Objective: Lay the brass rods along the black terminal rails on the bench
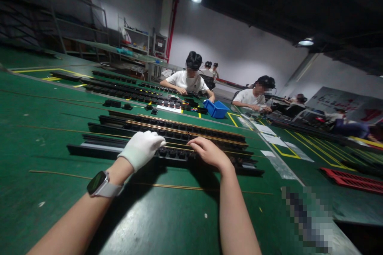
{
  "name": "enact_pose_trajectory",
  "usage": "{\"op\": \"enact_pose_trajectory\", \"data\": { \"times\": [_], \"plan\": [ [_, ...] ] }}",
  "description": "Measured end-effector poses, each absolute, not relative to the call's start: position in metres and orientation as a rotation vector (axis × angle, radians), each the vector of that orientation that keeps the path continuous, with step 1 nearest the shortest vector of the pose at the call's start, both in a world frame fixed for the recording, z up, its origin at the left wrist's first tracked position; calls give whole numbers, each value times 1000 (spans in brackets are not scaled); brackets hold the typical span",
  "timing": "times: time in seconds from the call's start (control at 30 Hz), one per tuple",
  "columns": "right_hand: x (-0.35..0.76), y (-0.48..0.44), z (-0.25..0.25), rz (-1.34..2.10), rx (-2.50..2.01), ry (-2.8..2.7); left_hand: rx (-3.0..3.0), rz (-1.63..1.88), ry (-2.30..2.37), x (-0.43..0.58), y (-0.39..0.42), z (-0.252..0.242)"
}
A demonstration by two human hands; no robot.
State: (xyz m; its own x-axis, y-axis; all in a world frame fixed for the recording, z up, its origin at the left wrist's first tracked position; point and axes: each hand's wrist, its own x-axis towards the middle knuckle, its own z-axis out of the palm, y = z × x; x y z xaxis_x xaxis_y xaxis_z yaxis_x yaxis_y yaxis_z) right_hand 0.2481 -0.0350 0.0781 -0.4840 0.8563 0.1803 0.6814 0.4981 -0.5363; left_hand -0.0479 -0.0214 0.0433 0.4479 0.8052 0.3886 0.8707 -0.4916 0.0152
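Note:
Several long black rails (95,150) lie side by side on the green table (167,223), with black blocks (176,152) set along the nearest one. My left hand (142,148), in a white glove, is closed at the thin brass rods (167,144) above these blocks. Bare, my right hand (207,150) has its fingers pressed together at the same rods, further right. Both hands seem to pinch a rod, but the contact is too small to make out. Nearer me, more thin rods (179,187) lie on the table.
A blue bin (216,108) stands beyond the rails, near a person (191,81) seated across the table. Another person (253,97) works further right. White papers (273,140) and a red slotted part (353,180) lie on the right.

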Motion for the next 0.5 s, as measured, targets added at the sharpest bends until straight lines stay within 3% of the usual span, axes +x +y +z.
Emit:
{"op": "enact_pose_trajectory", "data": {
  "times": [0.5],
  "plan": [
    [280, -19, 56, 567, -1419, -2312, -2498, -850, -1343, -37, -6, -9]
  ]
}}
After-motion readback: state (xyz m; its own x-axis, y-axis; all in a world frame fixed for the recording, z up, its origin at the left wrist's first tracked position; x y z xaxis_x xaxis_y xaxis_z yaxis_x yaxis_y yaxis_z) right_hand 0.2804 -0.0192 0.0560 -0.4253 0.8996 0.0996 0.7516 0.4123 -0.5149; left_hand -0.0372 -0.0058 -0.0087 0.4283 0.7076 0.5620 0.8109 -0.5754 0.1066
